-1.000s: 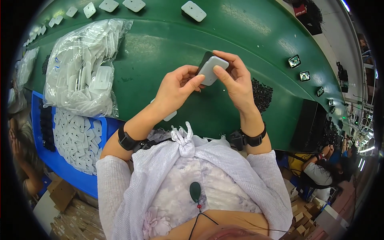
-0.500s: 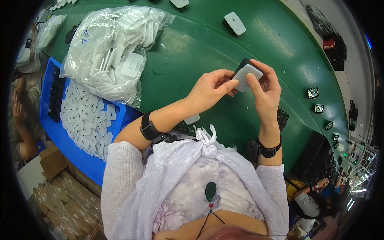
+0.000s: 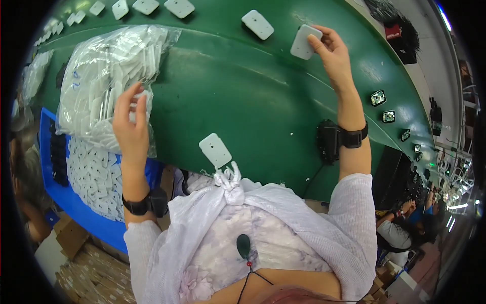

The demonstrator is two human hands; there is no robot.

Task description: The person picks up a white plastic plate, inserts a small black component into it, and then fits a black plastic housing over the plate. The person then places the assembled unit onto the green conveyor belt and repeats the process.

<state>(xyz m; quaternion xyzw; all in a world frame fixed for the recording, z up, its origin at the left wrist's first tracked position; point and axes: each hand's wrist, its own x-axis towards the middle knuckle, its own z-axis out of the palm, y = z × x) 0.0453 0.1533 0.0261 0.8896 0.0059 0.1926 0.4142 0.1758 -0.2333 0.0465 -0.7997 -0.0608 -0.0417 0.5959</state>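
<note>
Near the edge of the bench [image 3: 243, 106] lies a white plate [image 3: 215, 151]; the left hand [image 3: 131, 124] hangs loosely parted, seemingly empty, over the transparent bag [image 3: 96, 71]; farther out, the right hand [image 3: 334, 54] pinches a white piece [image 3: 304, 43] by one edge, best kept level, I'd judge, and clear of the neighbouring block [image 3: 257, 25]

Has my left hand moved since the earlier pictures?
Yes, your left hand moved left: earlier it was well to the right of the clear bag of white parts; now it overlaps that bag's right side in the view.
</note>
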